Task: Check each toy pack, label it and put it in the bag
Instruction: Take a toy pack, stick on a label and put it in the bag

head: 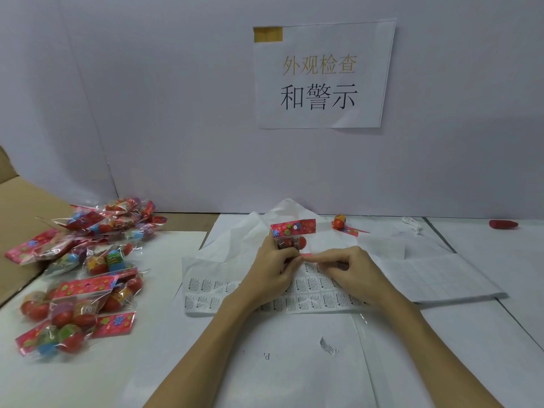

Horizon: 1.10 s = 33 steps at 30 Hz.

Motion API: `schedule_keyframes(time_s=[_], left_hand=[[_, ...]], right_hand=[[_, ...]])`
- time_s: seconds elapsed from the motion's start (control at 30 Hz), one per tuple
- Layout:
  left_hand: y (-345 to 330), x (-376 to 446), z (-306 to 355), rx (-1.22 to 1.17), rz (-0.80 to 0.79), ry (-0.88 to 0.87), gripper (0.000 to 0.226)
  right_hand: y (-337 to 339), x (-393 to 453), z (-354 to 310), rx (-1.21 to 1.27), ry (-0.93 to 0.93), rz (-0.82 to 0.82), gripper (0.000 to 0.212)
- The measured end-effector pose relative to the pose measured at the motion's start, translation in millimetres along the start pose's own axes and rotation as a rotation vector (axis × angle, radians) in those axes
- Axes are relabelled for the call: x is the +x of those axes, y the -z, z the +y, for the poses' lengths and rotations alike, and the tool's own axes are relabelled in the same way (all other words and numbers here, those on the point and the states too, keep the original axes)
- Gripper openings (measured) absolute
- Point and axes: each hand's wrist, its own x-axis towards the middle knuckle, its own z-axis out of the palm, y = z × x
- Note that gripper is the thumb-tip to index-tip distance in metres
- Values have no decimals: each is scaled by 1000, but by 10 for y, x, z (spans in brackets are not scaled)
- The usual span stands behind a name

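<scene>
Toy pack point(291, 235) with a red flowered header card stands upright at the middle of the counter point(485, 334), gripped by the left hand point(272, 273), whose fingers curl round its lower part; right hand point(350, 270) sits just beside it, fingertips pinched together at the pack's lower edge, though what they pinch is too small to tell; both hands hover over a sheet of warning labels point(309, 293) lying flat on white paper; a heap of other toy packs point(85, 275) lies well to the left; one loose toy point(339, 222) rests behind to the right, near the wall; a paper sign point(321, 75) hangs above.
</scene>
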Motion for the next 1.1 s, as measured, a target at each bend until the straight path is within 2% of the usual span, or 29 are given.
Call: schedule_keyframes(time_s=[0.17, 0.37, 0.5, 0.67, 0.77, 0.87, 0.93, 1.03, 1.1], left_hand=[[-8, 5, 14, 29, 4, 15, 18], [8, 4, 23, 17, 1, 39, 18], [6, 7, 7, 11, 9, 26, 17], [20, 5, 7, -84, 58, 51, 12], [61, 16, 69, -209, 79, 122, 14], [134, 32, 167, -345, 221, 113, 25], [188, 47, 213, -449, 300, 135, 39], [243, 45, 279, -743, 317, 222, 63], [248, 42, 307, -824, 330, 260, 63]], right_hand=[[4, 11, 25, 5, -16, 43, 53], [-39, 8, 16, 107, -8, 69, 21], [-46, 18, 2, 137, -13, 67, 14], [-35, 42, -17, 142, 2, 195, 13], [-8, 51, -34, 216, 12, 282, 12], [21, 42, -66, 304, 15, 367, 13], [41, 30, -115, 434, 11, 403, 15], [33, 18, -194, 647, -23, 416, 29], [-7, 21, -237, 789, -55, 415, 27]])
